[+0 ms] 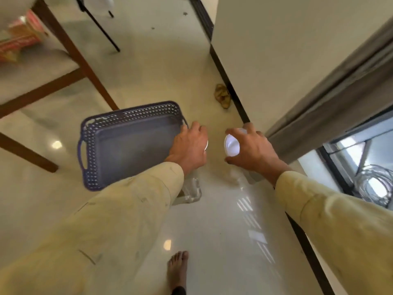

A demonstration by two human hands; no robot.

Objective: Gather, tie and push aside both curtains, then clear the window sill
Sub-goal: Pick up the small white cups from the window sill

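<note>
The left hand (pixel 189 145) grips the white lid of a clear jar (pixel 192 190) from above, fingers curled over the near corner of a dark purple perforated basket (pixel 127 143) that sits empty on the pale, glossy floor (pixel 223 241). The right hand (pixel 253 150) is wrapped around the white cap of a second clear container (pixel 231 143), whose transparent body hangs below it and is blurred; what it holds cannot be told. Both arms, in pale yellow sleeves (pixel 131 209), reach forward and down, the two hands close together but apart, over open floor just right of the basket.

To the right, a grey curtain (pixel 331 99) hangs bunched along the edge of the window (pixel 361 167), beside a cream wall panel with a dark skirting strip at its foot. Through the glass a coil of wire (pixel 374 186) shows outside. A crumpled yellowish cloth (pixel 222 95) lies on the floor against the skirting, beyond the hands.

On the left, dark wooden legs of a counter (pixel 70 52) stand behind the basket, with a red-and-white packet (pixel 21 37) under it at the far corner. A thin black leg of another piece of furniture rises farther back. One bare foot (pixel 178 271) stands on the floor at the bottom edge.
</note>
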